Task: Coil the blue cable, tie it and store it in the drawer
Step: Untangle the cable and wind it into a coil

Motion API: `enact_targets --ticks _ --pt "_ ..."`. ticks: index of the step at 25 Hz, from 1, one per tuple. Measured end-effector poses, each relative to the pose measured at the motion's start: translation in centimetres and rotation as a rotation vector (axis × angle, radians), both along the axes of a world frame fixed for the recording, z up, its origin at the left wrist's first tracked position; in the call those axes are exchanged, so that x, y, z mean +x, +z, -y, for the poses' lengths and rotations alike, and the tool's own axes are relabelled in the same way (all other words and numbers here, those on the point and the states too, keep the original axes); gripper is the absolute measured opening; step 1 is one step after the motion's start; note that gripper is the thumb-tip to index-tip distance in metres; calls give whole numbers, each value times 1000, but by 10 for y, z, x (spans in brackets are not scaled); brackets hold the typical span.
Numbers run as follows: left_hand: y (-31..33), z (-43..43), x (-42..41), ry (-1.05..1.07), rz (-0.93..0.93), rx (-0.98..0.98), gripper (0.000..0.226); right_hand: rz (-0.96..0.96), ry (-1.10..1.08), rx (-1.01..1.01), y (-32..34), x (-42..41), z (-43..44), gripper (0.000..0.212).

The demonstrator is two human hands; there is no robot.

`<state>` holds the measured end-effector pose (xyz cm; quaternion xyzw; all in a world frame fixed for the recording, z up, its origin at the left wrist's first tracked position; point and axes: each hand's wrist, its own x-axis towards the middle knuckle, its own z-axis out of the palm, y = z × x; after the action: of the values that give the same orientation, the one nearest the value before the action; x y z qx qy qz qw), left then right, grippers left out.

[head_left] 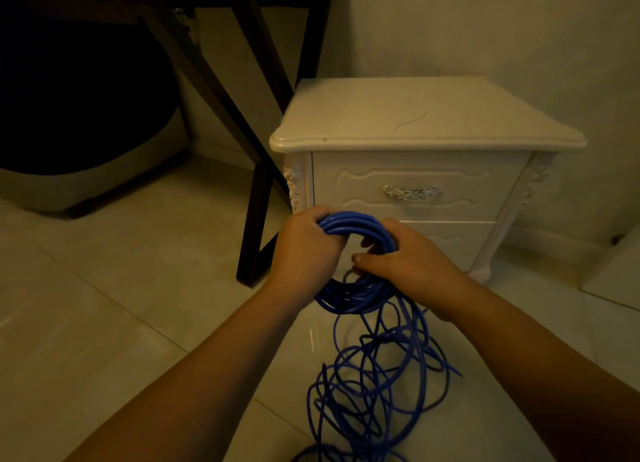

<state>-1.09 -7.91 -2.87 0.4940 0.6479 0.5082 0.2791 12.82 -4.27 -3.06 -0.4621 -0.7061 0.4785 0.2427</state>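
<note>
The blue cable [356, 297] is partly wound into a round coil held upright in front of me. My left hand [304, 250] grips the coil's upper left side. On the coil's right side, my right hand [408, 257] closes around the strands, thumb pointing left. A loose tangle of the same cable hangs from the coil and lies on the floor tiles below. Behind the hands stands a white nightstand [426, 118]; its top drawer [412, 181], with a silver handle [411, 192], is closed, and a second closed drawer sits under it.
A dark wooden table with crossed legs [256, 170] stands left of the nightstand. Under it sits a dark round seat [79, 115]. Cream walls rise behind and right of the nightstand. Glossy pale tiles [114, 316] cover the floor.
</note>
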Motion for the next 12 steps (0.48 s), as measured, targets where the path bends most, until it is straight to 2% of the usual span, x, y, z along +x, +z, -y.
enact_targets --ticks 3,6,7,8,9,11,12 --pt "13 7 3 -110 174 -58 21 -152 -79 -21 1 2 -1 20" --pt "20 8 -17 -434 608 -112 51 -539 -228 -357 5 14 -16 20" --pt "17 7 -24 -490 638 -132 58 -657 -262 -465 7 20 -22 19" --pt "11 6 -28 -528 537 -164 62 -733 -255 -541 10 25 -25 14" --pt "4 7 -26 -562 343 -212 62 -780 -216 -587 13 27 -26 13" --pt "-7 8 -12 -643 -3 -245 53 -829 -125 -613 16 30 -26 34" --pt "-11 7 -6 -640 -79 -216 42 -865 -92 -624 16 30 -26 42"
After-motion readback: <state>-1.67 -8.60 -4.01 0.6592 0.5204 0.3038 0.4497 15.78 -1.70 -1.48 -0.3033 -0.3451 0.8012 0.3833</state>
